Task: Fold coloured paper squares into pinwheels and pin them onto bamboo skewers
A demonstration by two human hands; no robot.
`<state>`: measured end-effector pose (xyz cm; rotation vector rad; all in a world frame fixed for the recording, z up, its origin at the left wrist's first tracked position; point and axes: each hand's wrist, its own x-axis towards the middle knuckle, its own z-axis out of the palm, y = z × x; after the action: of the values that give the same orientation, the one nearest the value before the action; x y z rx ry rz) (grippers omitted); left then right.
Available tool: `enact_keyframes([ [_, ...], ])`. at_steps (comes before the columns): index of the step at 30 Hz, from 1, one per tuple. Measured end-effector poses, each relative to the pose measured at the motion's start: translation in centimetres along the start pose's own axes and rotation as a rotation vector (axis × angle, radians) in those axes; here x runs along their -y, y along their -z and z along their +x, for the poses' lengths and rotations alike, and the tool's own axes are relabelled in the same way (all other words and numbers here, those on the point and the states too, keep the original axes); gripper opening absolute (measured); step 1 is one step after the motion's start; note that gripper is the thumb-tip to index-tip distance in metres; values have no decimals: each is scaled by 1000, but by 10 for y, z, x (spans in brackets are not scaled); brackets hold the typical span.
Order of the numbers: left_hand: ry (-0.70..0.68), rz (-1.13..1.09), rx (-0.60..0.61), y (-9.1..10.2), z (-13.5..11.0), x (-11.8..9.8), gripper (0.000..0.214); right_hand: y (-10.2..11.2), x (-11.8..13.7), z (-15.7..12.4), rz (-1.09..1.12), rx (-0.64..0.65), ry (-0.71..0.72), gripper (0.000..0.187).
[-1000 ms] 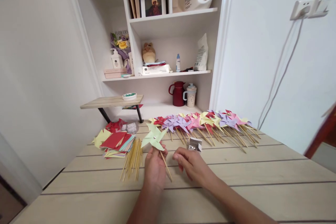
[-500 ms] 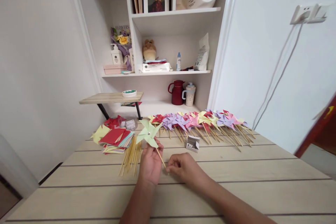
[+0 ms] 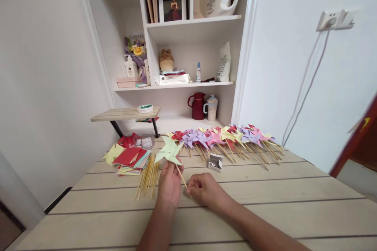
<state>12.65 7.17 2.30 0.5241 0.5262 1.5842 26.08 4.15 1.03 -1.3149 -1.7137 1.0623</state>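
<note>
My left hand (image 3: 170,185) pinches a pale green paper pinwheel (image 3: 169,151) just under its head, holding it up over the wooden table (image 3: 265,204). Its thin wooden stick (image 3: 182,180) slants down to the right. My right hand (image 3: 204,190) is closed in a pinch on the lower end of that stick. A small open silver box (image 3: 215,162) lies just beyond my right hand. A bundle of bare wooden sticks (image 3: 148,175) lies to the left of my left hand.
A long row of finished pinwheels (image 3: 224,137) in several colours lies across the back of the table. A stack of coloured paper squares (image 3: 128,157) sits at the left. Behind stand white shelves (image 3: 191,27), a small riser shelf (image 3: 125,113), and a red jug (image 3: 198,106).
My right hand came in from open beside the stick and closed on its lower end. The pinwheel stays held up by my left hand.
</note>
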Motion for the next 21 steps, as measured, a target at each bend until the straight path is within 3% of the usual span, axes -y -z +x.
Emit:
enact_keyframes([
  [9,-10,475,111,2,-4,8,43,18,5,6,-7,-213,127,14],
  [15,-225,643,-103,11,7,7,49,40,8,5,-98,-370,205,20],
  [18,-216,594,-251,19,14,6,38,55,6,5,-97,-459,248,20],
  [21,-191,565,-284,24,18,6,31,74,0,7,-47,-553,259,24],
])
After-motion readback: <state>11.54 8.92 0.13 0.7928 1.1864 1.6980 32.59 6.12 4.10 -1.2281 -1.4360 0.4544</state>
